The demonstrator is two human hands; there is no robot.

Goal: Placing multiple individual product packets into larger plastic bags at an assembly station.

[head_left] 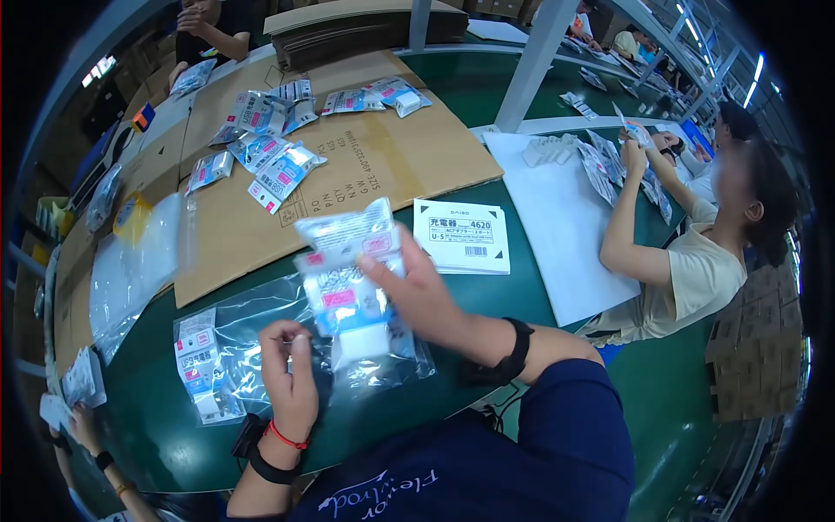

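At the green table's near edge, the right hand (417,296) grips a loose stack of blue-white plastic packets (348,270) that could slide apart, while the left hand (291,374) pinches a clear plastic bag (252,317).

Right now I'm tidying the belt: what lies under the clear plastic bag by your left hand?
Under the clear plastic bag only green belt shows through. The part beneath the left hand and the packets is covered.
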